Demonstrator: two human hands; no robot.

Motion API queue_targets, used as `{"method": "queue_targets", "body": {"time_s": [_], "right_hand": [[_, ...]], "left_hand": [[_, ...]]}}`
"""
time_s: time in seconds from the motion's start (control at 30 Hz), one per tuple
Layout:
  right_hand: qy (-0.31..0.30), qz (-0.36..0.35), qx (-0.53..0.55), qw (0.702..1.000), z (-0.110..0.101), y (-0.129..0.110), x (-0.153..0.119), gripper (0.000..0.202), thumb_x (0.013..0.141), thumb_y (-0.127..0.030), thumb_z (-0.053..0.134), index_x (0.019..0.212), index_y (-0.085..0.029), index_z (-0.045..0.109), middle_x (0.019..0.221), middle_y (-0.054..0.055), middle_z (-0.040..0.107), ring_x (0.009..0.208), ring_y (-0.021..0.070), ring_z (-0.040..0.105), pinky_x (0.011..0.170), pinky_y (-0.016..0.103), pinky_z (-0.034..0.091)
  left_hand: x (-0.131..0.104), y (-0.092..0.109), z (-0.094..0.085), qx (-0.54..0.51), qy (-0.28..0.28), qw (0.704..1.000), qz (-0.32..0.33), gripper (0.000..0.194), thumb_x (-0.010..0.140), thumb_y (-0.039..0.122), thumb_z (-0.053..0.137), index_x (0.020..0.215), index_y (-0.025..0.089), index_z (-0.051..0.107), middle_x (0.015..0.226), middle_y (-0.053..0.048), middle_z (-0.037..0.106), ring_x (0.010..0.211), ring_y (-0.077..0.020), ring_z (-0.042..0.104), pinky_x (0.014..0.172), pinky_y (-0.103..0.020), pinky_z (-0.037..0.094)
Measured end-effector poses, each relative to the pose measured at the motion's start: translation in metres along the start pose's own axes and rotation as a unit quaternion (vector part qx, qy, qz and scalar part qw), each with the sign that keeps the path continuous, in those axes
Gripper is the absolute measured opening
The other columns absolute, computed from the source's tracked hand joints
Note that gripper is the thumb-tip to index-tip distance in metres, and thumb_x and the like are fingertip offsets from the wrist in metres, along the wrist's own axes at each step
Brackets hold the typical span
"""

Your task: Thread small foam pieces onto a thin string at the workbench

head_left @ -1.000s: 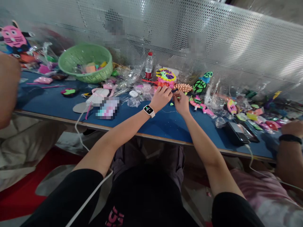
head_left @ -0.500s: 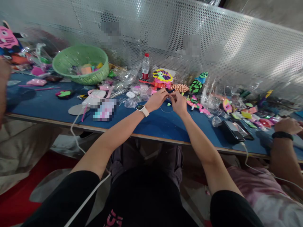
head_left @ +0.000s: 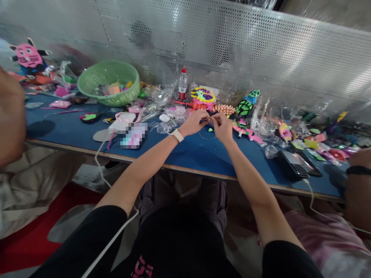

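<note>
My left hand (head_left: pixel 194 122), with a watch on its wrist, meets my right hand (head_left: pixel 223 128) above the blue table. Their fingertips are pinched closely together around a small dark piece (head_left: pixel 213 113), whose kind is too small to make out. Just below lies a little green lump (head_left: pixel 210 130), beside a faint thin curved line on the tabletop. Behind the fingers stand a yellow and purple toy figure (head_left: pixel 203 95) and an orange spiky piece (head_left: pixel 225 109). Right of my right hand lies a pink and green figure (head_left: pixel 245 129).
A green basket (head_left: pixel 108 98) with colourful pieces stands back left. A red-capped bottle (head_left: pixel 182 85) is near the perforated metal panel (head_left: pixel 203 42). A black device (head_left: pixel 292 165) and colourful packets lie right. Co-workers' hands (head_left: pixel 11 116) flank me; a white cable (head_left: pixel 110 241) crosses my left side.
The view has shifted slightly, so the table's things appear further right. My hands stay together at the dark piece. The co-worker's hand at left shows more.
</note>
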State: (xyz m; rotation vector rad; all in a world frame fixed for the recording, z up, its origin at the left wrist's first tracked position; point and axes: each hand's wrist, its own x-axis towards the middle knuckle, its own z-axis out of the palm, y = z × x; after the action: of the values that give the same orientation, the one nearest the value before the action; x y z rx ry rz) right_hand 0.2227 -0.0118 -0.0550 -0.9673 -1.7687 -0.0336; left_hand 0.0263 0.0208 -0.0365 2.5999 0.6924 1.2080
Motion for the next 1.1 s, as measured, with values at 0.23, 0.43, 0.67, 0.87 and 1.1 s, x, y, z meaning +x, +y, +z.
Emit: {"method": "queue_targets", "body": {"time_s": [0.23, 0.43, 0.67, 0.87, 1.1], "right_hand": [[0.004, 0.008, -0.008, 1.000, -0.002, -0.003, -0.001, 0.016, 0.106, -0.036, 0.063, 0.096, -0.025, 0.071, 0.080, 0.001, 0.075, 0.067, 0.0175, 0.067, 0.070, 0.033, 0.054], [-0.003, -0.008, -0.039, 0.999, -0.004, -0.004, -0.002, 0.015, 0.106, -0.033, 0.062, 0.099, -0.025, 0.073, 0.086, 0.004, 0.077, 0.076, 0.0196, 0.070, 0.075, 0.035, 0.056], [0.010, -0.016, -0.030, 0.999, -0.003, -0.005, -0.001, 0.017, 0.108, -0.034, 0.061, 0.100, -0.025, 0.073, 0.084, 0.002, 0.076, 0.071, 0.0184, 0.068, 0.072, 0.034, 0.054], [0.007, -0.054, -0.068, 0.996, -0.002, -0.005, -0.002, 0.016, 0.106, -0.028, 0.059, 0.100, -0.023, 0.073, 0.090, 0.006, 0.080, 0.075, 0.0199, 0.072, 0.068, 0.033, 0.050], [-0.019, -0.055, -0.101, 0.993, -0.001, -0.014, -0.003, 0.019, 0.110, -0.033, 0.057, 0.101, -0.026, 0.071, 0.091, 0.005, 0.081, 0.076, 0.0190, 0.072, 0.066, 0.032, 0.049]], "left_hand": [[-0.007, 0.006, -0.005, 0.136, 0.037, 0.990, 0.004, 0.021, 0.103, 0.035, 0.078, 0.118, 0.022, 0.074, 0.128, -0.012, 0.074, 0.127, -0.0317, 0.066, 0.111, -0.050, 0.049], [-0.003, 0.007, -0.005, 0.071, 0.066, 0.995, 0.000, 0.019, 0.108, 0.039, 0.071, 0.100, 0.022, 0.075, 0.110, -0.009, 0.077, 0.110, -0.0268, 0.070, 0.103, -0.046, 0.052], [0.000, 0.008, -0.009, -0.056, 0.087, 0.993, -0.054, 0.027, 0.109, 0.043, 0.069, 0.094, 0.022, 0.075, 0.100, -0.007, 0.079, 0.093, -0.0214, 0.071, 0.088, -0.038, 0.056], [-0.004, 0.010, -0.012, 0.005, 0.084, 0.996, -0.017, 0.034, 0.107, 0.052, 0.069, 0.092, 0.021, 0.073, 0.102, -0.009, 0.078, 0.099, -0.0235, 0.072, 0.096, -0.041, 0.056], [-0.007, 0.009, -0.011, 0.032, 0.094, 0.995, -0.018, 0.037, 0.112, 0.051, 0.057, 0.092, 0.023, 0.071, 0.098, -0.008, 0.077, 0.103, -0.0261, 0.070, 0.103, -0.048, 0.052]]}}
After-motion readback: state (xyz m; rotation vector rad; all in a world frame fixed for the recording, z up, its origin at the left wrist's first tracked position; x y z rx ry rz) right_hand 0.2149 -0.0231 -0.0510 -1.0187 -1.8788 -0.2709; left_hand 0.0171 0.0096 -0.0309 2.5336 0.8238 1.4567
